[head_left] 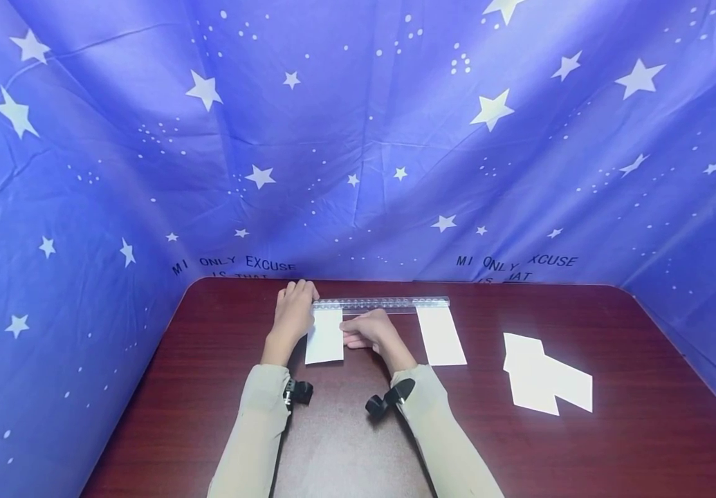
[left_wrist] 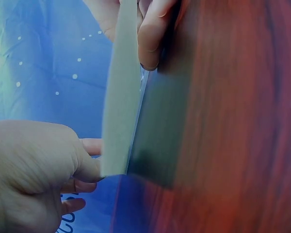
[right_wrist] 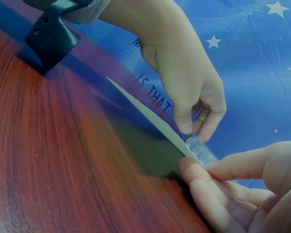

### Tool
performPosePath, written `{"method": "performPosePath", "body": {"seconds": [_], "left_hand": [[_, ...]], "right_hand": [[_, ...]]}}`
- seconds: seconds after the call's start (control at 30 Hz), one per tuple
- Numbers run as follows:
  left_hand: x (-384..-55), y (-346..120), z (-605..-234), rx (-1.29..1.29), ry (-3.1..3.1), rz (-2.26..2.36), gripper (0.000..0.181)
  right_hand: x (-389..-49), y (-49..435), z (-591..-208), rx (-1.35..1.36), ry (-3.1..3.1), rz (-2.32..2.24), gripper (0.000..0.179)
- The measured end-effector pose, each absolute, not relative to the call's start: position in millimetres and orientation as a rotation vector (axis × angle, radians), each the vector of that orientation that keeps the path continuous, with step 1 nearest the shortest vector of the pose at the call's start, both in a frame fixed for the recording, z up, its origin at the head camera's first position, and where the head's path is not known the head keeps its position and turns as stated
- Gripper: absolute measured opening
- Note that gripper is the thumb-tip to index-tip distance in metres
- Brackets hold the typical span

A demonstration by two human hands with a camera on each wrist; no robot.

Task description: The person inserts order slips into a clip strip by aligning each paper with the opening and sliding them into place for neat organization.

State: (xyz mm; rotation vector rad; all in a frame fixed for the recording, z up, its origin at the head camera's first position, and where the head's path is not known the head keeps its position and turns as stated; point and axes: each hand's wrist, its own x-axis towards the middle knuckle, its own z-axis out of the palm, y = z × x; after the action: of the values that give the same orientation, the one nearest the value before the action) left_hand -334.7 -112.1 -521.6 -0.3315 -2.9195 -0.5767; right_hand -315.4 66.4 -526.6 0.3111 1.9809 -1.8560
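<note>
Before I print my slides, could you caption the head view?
Left hand and right hand hold a white card and a clear ruler at a table.

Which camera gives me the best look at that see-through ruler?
The head view: most of the transparent ruler shows lengthwise, from the left hand to a white card. The right wrist view catches only a short patterned piece near the right hand; the left wrist view, just a thin clear edge, apparently the ruler's.
</note>
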Motion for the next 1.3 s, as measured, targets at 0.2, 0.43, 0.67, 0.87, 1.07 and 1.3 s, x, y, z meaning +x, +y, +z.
{"method": "performPosePath", "body": {"seconds": [0.2,0.43,0.67,0.87,1.07,1.3], "left_hand": [[-335.1,-111.8,-521.1,-0.337,-2.919,-0.576,0.032],[-335.3,-112.3,-521.3,-0.337,-2.916,-0.571,0.033],[-334.1,-112.0,-521.0,-0.338,-2.908,-0.57,0.033],[-333.7,-112.5,-521.2,-0.341,-2.912,-0.577,0.033],[-334.2,-112.3,-522.3,-0.338,-2.915,-0.578,0.032],[-334.6,-111.7,-521.6,-0.336,-2.907,-0.577,0.032]], "right_hand": [[-315.8,65.6,-527.1,0.309,1.974,-1.87,0.022],[-316.2,65.1,-530.0,0.31,1.973,-1.886,0.022],[-316.0,61.4,-531.7,0.347,1.988,-1.932,0.017],[-314.7,61.4,-532.2,0.393,2.0,-1.966,0.01],[-313.9,67.3,-530.0,0.326,2.043,-1.886,0.018],[-313.6,69.4,-529.0,0.242,2.081,-1.839,0.024]]}}
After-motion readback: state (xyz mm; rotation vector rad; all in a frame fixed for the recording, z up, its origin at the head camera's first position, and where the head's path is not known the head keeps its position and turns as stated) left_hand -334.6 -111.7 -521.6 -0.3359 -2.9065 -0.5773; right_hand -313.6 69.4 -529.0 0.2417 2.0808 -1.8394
